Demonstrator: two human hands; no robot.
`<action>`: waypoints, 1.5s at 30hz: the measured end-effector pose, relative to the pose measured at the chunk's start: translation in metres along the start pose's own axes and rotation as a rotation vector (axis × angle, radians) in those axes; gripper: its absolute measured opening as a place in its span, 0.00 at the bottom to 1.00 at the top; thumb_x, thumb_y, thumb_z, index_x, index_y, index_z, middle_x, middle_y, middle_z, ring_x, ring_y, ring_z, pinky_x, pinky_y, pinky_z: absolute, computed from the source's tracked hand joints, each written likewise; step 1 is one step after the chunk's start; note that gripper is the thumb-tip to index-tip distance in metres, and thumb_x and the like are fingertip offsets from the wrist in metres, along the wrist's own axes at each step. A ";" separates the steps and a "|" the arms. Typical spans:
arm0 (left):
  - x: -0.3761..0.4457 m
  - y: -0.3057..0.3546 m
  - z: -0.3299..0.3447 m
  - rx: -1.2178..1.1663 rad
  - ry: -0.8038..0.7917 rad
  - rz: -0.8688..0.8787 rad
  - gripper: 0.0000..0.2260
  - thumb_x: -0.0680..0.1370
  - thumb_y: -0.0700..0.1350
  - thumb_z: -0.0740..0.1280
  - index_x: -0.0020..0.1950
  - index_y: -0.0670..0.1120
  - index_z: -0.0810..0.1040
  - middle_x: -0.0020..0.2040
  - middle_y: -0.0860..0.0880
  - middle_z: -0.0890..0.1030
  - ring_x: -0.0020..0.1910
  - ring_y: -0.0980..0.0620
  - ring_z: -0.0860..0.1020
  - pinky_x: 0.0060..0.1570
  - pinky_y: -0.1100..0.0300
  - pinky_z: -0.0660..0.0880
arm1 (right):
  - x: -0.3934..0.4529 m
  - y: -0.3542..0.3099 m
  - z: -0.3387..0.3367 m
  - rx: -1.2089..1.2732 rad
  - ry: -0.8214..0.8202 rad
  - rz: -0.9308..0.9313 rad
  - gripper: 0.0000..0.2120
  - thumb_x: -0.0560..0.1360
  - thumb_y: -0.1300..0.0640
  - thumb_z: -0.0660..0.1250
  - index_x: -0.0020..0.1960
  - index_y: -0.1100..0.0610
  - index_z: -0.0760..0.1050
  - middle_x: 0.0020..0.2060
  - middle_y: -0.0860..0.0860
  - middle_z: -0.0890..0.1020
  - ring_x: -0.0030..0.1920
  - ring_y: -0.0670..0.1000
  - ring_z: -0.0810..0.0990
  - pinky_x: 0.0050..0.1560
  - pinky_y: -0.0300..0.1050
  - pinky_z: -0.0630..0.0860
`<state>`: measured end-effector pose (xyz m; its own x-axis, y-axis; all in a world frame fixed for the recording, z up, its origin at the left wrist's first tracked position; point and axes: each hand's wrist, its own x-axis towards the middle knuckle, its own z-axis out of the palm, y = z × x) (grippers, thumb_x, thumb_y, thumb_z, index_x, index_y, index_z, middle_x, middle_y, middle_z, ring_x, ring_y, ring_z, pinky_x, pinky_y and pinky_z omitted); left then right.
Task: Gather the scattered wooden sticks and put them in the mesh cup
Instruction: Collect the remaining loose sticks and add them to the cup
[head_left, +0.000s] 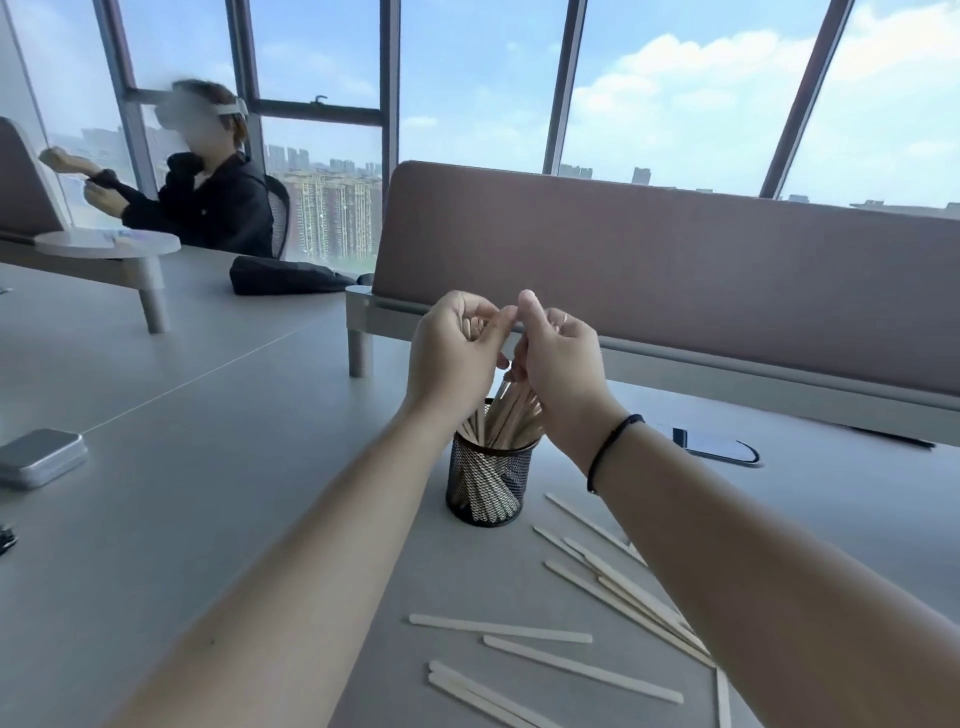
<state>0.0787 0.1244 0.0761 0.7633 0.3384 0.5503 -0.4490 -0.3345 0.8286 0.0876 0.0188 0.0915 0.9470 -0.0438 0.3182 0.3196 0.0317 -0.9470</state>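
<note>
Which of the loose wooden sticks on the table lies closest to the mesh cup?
The long stick just right of the mesh cup, running diagonally under the right forearm. Its upper end sits beside the cup's base; the other sticks lie nearer the camera.

You have a black wire mesh cup (489, 480) of metal, its weave open enough to show the pale, matt wooden sticks (506, 415) inside. Just right of the cup, the loose sticks (582, 670) look like smooth bare wood on your matt grey table (208, 467). Well left of the cup lies a brushed silvery metal tin (41, 457). Behind the cup stands a cloth-faced brownish divider (675, 280).
</note>
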 end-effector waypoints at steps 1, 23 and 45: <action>0.002 -0.003 -0.001 0.019 0.012 0.023 0.09 0.78 0.51 0.72 0.49 0.47 0.78 0.37 0.47 0.84 0.33 0.55 0.83 0.35 0.63 0.76 | 0.002 0.004 0.000 -0.047 0.014 -0.036 0.16 0.80 0.50 0.65 0.39 0.59 0.71 0.25 0.51 0.73 0.25 0.49 0.74 0.28 0.40 0.73; -0.028 -0.036 -0.025 -0.306 -0.402 -0.367 0.41 0.67 0.80 0.57 0.72 0.57 0.73 0.66 0.53 0.80 0.64 0.56 0.79 0.69 0.52 0.70 | -0.005 0.033 -0.035 -0.440 -0.271 0.025 0.27 0.81 0.40 0.59 0.77 0.48 0.62 0.56 0.47 0.80 0.50 0.43 0.79 0.45 0.38 0.72; -0.164 -0.010 0.005 0.771 -1.104 0.240 0.49 0.63 0.82 0.57 0.79 0.67 0.46 0.83 0.57 0.48 0.81 0.59 0.46 0.79 0.56 0.46 | -0.086 0.087 -0.240 -1.352 -0.403 0.115 0.37 0.75 0.25 0.45 0.78 0.42 0.57 0.79 0.42 0.59 0.79 0.46 0.54 0.77 0.56 0.49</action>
<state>-0.0398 0.0675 -0.0231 0.8373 -0.5467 0.0018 -0.5285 -0.8086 0.2585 0.0261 -0.2141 -0.0291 0.9827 0.1847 0.0100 0.1828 -0.9613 -0.2059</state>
